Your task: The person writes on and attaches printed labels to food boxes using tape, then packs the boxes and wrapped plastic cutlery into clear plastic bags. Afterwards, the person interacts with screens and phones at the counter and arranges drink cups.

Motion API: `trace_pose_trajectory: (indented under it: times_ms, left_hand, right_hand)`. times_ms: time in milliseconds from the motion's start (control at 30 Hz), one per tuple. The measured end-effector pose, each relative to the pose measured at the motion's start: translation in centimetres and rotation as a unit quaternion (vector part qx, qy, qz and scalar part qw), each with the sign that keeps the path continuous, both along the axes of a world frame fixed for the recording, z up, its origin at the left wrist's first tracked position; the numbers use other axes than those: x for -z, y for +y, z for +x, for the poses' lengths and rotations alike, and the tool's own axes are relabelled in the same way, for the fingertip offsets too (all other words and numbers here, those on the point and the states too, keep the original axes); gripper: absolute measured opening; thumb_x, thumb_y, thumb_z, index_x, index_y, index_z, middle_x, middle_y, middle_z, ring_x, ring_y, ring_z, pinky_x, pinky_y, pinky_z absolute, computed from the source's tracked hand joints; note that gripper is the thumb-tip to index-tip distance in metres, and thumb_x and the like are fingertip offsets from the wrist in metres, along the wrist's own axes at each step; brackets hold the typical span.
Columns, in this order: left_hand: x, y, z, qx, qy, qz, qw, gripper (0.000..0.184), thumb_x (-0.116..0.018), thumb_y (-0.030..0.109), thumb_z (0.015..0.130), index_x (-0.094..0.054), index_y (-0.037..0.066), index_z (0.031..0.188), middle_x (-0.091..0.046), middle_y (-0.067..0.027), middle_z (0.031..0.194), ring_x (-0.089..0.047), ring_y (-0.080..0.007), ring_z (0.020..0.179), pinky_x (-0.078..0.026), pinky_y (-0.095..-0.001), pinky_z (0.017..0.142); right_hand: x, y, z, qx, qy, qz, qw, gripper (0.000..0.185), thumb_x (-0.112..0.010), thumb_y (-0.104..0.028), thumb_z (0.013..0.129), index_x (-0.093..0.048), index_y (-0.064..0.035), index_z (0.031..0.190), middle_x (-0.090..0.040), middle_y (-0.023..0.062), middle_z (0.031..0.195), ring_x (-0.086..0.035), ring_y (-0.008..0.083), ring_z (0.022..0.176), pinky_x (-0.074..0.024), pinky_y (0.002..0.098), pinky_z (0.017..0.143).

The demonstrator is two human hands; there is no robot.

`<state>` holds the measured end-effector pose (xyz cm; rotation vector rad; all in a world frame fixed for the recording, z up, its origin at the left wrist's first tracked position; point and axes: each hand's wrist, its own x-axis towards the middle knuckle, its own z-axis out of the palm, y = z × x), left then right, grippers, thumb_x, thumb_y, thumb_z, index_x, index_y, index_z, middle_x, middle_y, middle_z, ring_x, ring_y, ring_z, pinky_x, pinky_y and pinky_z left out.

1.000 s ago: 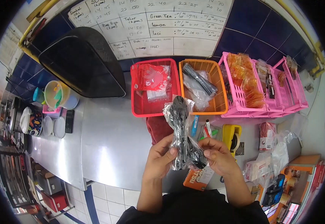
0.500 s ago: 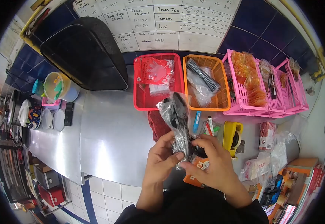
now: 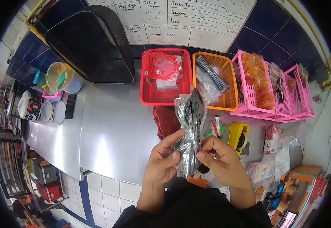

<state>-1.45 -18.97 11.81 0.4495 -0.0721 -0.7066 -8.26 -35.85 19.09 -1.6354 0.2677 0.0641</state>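
A clear plastic packet of black cutlery [image 3: 190, 133] stands lengthwise between my hands, its top near the red basket [image 3: 166, 102]. My left hand [image 3: 162, 161] is closed on the packet's left side, with the thumb on its front. On the right side my right hand [image 3: 220, 161] pinches the packet's lower part between thumb and fingers. Dark round ends show low down between my hands. Beneath them lies an orange box [image 3: 198, 182], partly covered. A dark red cloth [image 3: 166, 121] lies just left of the packet.
An orange basket [image 3: 232, 107] holds dark sticks and plastic bags. Pink racks [image 3: 245, 116] with orange packets stand right of it. A yellow tape dispenser [image 3: 234, 133] and markers [image 3: 216, 123] lie nearer. A black tray [image 3: 93, 49] leans at the back left.
The packet has turned over in my hands and now hangs straighter. My right hand has shifted its hold from in front of the packet to its side. The view has moved slightly.
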Motion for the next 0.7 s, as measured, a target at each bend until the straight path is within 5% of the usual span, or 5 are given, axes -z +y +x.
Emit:
trace_pose_trajectory:
  times_ms: [333,700]
  left_hand:
    - [0.59,0.30,0.04,0.038,0.109,-0.077,0.990,0.058,-0.061,0.003,0.091,-0.037,-0.012,0.143,-0.056,-0.0290,0.131,-0.063,-0.0330,0.116,-0.052,-0.0432,0.101]
    - [0.85,0.93,-0.11,0.019,0.076,-0.083,0.993,0.057,-0.060,0.002,0.092,-0.037,-0.012,0.142,-0.054,-0.0298,0.133,-0.061,-0.0350,0.119,-0.049,-0.0458,0.104]
  right_hand:
    - [-0.38,0.61,0.32,-0.019,-0.020,-0.074,0.997,0.027,-0.058,-0.020,0.099,-0.053,0.0003,0.082,-0.051,0.0095,0.078,-0.049,0.0192,0.071,-0.0401,0.0326,0.066]
    - [-0.88,1.10,0.30,-0.035,-0.035,-0.034,0.998,0.026,-0.053,-0.018,0.102,-0.051,-0.0004,0.083,-0.048,0.0068,0.079,-0.044,0.0149,0.070,-0.0381,0.0299,0.064]
